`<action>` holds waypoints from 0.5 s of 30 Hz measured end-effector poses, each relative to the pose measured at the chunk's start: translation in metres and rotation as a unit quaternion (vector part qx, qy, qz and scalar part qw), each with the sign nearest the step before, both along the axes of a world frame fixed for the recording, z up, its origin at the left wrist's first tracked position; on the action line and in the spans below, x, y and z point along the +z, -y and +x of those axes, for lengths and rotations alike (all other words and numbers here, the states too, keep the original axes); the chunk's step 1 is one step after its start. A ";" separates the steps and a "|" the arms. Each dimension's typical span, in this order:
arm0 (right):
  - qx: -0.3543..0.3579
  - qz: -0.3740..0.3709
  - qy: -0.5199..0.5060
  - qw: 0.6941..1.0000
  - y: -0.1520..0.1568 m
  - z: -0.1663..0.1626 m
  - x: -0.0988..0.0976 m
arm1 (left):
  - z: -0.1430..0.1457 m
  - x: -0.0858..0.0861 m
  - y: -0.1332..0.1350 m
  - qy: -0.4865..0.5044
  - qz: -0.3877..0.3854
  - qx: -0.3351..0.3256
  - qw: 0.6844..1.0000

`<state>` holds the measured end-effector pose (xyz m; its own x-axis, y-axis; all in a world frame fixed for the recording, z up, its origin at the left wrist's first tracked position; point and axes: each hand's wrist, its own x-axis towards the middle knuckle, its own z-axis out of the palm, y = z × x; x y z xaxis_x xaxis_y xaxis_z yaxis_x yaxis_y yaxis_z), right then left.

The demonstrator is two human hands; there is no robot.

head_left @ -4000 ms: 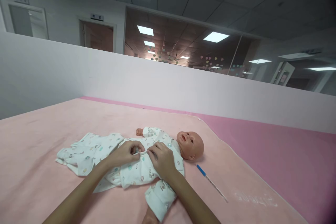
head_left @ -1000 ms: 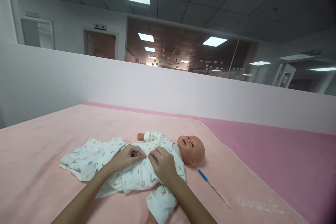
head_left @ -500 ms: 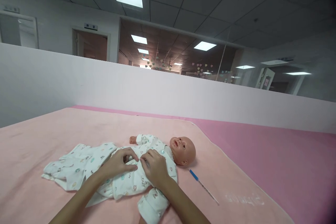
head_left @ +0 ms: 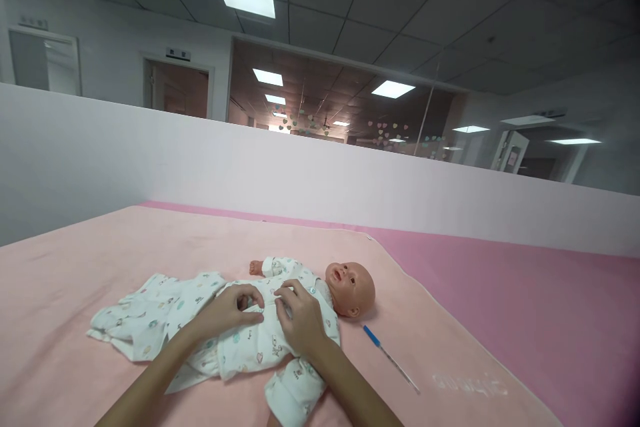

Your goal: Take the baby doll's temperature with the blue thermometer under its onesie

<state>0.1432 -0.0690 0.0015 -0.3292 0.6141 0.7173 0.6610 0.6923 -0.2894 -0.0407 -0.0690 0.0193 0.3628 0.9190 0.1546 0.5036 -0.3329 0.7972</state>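
A baby doll point(head_left: 353, 288) lies on its back, head to the right, dressed in a white printed baby garment point(head_left: 245, 347). Over the belly, my left hand point(head_left: 230, 307) is curved with thumb and fingers apart, its tips at the front of the garment. My right hand point(head_left: 303, 320) is just right of it over the doll's chest, fingers bent and slightly apart from the thumb. Nothing shows between the fingers of either hand. A light-coloured snap point(head_left: 313, 290) shows near the collar. The doll's near arm sticks out in its sleeve below my right wrist.
A glass thermometer with a blue end point(head_left: 373, 335) lies right of the doll on the peach blanket point(head_left: 440, 347). Pink padding point(head_left: 525, 293) borders the blanket on the right. A low white wall point(head_left: 320, 177) runs along the back.
My right fingers have drawn back from the garment front and from the left fingertips, widening the gap between the hands. My left hand has barely moved. The view has shifted slightly.
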 end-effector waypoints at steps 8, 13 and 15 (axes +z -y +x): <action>-0.018 -0.029 -0.106 0.994 0.020 0.039 0.020 | 0.000 0.000 -0.001 -0.019 0.004 0.016 1.000; -0.065 -0.045 -0.176 0.981 0.049 0.079 0.024 | -0.003 0.002 0.001 -0.015 0.001 0.011 1.000; -0.139 -0.065 -0.239 0.959 0.063 0.100 0.019 | -0.003 0.002 0.001 -0.008 0.005 0.005 1.000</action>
